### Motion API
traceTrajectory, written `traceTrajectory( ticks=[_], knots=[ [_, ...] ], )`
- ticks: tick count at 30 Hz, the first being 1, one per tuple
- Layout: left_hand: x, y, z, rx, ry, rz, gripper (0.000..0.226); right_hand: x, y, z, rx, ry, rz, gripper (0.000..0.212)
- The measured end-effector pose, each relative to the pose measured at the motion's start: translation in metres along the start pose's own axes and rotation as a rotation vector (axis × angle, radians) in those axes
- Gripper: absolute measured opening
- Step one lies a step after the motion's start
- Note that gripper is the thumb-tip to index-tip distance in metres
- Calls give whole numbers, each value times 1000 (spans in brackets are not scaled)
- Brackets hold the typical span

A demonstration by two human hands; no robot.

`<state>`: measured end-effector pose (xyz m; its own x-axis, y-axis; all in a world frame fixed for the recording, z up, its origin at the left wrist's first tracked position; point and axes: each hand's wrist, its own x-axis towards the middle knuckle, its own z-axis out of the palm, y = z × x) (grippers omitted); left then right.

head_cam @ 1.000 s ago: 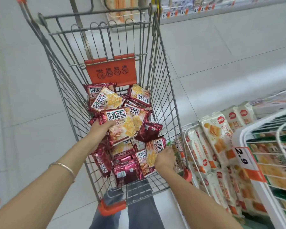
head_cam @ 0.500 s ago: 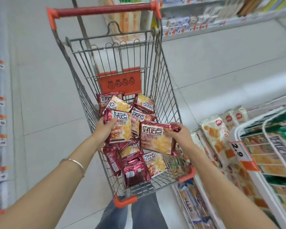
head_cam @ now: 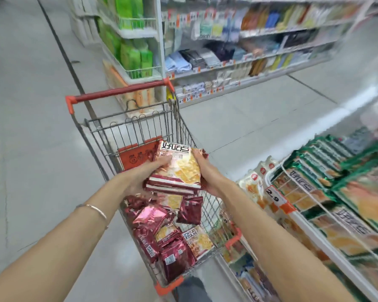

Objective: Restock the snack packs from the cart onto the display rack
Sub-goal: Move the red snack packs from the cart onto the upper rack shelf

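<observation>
The cart (head_cam: pixel 127 122) stands with its right side just beside the display rack (head_cam: pixel 278 171), the white wire rim and a price tag (head_cam: pixel 275 196) hard up against that flank, so the only loose room is the bare floor (head_cam: pixel 42 171) to the left and the aisle running on towards the far shelving (head_cam: pixel 249 68). Above the basket, near its right rim, the person holds a small stack of snack packs (head_cam: pixel 179 168) between both hands. The left hand (head_cam: pixel 144 173) is curled round the stack's left edge with fingers over the front; the right hand (head_cam: pixel 207 171) clasps the right edge (a bracelet (head_cam: pixel 94 209) sits on the left wrist). More packs (head_cam: pixel 162 236) lie heaped in the cart below. Half a second ago each hand held its own pack, low among the heap — now the two are pressed together and lifted clear of the pile, though not yet over the rack.
</observation>
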<state>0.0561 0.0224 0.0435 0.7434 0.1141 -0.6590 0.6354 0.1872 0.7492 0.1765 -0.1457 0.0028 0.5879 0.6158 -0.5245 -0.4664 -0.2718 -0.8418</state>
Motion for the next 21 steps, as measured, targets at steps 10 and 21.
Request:
traceTrajectory(
  ticks=[10,21],
  knots=[
    [-56,182,138,191,-216,438,78,-170,-167,-111,-102,308,-526,99],
    [-135,317,417,307,-513,874,10,-429,-240,-282,-293,789,-918,85]
  ],
)
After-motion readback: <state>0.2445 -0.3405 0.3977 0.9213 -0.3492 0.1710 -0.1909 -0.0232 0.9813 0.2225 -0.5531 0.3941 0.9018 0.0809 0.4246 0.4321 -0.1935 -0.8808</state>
